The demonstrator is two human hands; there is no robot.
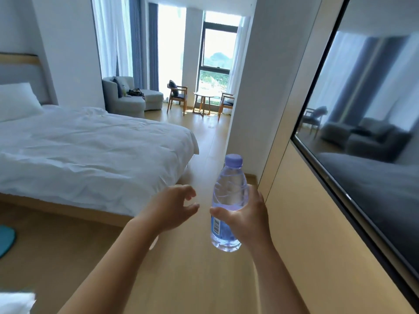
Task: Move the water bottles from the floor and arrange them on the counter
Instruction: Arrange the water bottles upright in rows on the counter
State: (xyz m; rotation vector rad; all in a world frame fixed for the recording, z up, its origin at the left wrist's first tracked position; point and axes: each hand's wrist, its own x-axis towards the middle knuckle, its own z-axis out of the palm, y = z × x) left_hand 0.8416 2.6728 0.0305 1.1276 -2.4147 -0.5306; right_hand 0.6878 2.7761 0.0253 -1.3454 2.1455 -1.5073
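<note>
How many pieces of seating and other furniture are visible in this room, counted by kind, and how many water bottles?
Water bottle, held in the right hand: 1
Bed: 1
Grey sofa: 1
Wooden chairs: 2
Small round table: 1
Total: 6

Clear water bottle (229,200) — purple cap, upright, held above floor.

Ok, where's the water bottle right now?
In the head view, the water bottle is upright in the right hand, lower centre, above the wooden floor, between the bed and the wall-mounted TV.
</note>
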